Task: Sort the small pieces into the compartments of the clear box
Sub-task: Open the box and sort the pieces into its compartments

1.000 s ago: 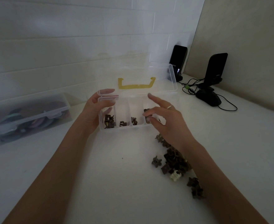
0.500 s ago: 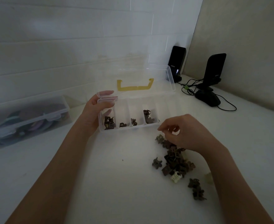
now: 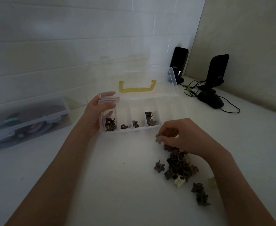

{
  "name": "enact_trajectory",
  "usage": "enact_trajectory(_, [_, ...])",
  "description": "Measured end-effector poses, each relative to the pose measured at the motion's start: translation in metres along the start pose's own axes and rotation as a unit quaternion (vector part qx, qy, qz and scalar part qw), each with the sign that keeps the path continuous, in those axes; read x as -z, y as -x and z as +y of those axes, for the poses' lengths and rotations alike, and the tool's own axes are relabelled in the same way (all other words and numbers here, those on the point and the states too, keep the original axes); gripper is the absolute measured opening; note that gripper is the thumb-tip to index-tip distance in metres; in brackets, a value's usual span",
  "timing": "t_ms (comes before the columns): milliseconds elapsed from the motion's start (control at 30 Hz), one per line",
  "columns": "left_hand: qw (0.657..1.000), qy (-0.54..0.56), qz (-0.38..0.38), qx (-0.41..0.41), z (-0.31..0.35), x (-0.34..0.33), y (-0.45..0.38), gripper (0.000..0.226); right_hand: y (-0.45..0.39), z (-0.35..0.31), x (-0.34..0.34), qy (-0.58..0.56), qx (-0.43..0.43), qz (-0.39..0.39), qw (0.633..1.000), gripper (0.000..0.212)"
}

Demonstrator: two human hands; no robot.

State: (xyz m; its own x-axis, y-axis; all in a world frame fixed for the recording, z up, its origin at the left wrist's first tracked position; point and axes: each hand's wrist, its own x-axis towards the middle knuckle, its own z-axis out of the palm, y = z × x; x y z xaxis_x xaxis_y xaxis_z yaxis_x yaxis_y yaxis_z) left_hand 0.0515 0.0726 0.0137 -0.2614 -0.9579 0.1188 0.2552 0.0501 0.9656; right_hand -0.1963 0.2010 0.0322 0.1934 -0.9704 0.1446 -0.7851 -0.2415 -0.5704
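Note:
The clear box [image 3: 129, 130] lies open on the white table, its lid with a yellow handle [image 3: 137, 88] tipped back. Its four left compartments hold small brown pieces. My left hand [image 3: 98, 111] grips the box's left end, fingers curled over the rim. A pile of brown pieces [image 3: 178, 165] with one white piece [image 3: 179, 181] lies right of the box's front. My right hand [image 3: 182, 136] hovers over the pile's far end, its fingertips pinching a small brown piece [image 3: 158, 138].
A shut clear case [image 3: 26, 119] with round coloured things sits at the left by the tiled wall. Two black speakers [image 3: 218, 70] and a black mouse [image 3: 211, 100] with cables stand at the back right corner. A pale piece [image 3: 212, 181] lies beside my right forearm.
My right hand drew back from the fourth compartment to the pile and took hold of a brown piece. My left hand stayed on the box.

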Motion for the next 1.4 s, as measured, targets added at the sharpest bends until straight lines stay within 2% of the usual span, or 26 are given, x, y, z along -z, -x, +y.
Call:
enact_trajectory(167, [1.000, -0.006, 0.003, -0.003, -0.001, 0.001, 0.001, 0.040, -0.001, -0.005, 0.000, -0.153, 0.008, 0.084, 0.985, 0.005])
enact_trajectory(300, [1.000, -0.006, 0.000, -0.005, -0.001, 0.000, 0.001, 0.040, -0.003, -0.008, 0.000, -0.213, 0.026, 0.155, 0.964, 0.011])
enact_trajectory(400, [1.000, -0.003, -0.001, -0.005, 0.000, -0.002, 0.001, 0.040, -0.005, -0.009, -0.001, -0.211, 0.038, 0.195, 0.957, 0.024])
enact_trajectory(567, [1.000, 0.002, -0.007, -0.002, 0.000, -0.003, 0.002, 0.040, -0.007, -0.011, -0.005, -0.169, 0.065, 0.216, 0.960, 0.040])
enact_trajectory(800, [1.000, 0.005, -0.014, -0.002, 0.000, -0.004, 0.001, 0.040, -0.007, -0.010, -0.006, -0.143, 0.081, 0.239, 0.957, 0.042])
enact_trajectory(900, [1.000, 0.003, -0.013, -0.001, 0.000, -0.004, 0.001, 0.045, -0.007, -0.010, -0.010, -0.128, 0.081, 0.248, 0.957, 0.036])
enact_trajectory(1000, [1.000, 0.008, -0.010, -0.001, -0.001, -0.004, 0.001, 0.041, -0.010, -0.011, -0.015, -0.069, 0.071, 0.284, 0.954, 0.033])
enact_trajectory(1100, [1.000, 0.008, -0.010, 0.000, -0.002, -0.004, 0.001, 0.040, -0.015, -0.006, -0.019, 0.047, 0.077, 0.261, 0.961, 0.016])
enact_trajectory(1167, [1.000, 0.005, -0.013, 0.001, -0.002, -0.004, 0.001, 0.040, -0.015, -0.002, -0.017, 0.073, 0.071, 0.249, 0.963, 0.006])
enact_trajectory(1300, [1.000, 0.007, -0.009, -0.001, -0.002, -0.003, 0.001, 0.039, -0.006, 0.002, 0.006, -0.007, 0.051, 0.269, 0.962, 0.012])
enact_trajectory(1400, [1.000, 0.006, -0.006, -0.003, -0.003, -0.003, 0.001, 0.040, 0.003, 0.008, 0.021, -0.038, 0.052, 0.156, 0.986, 0.003])
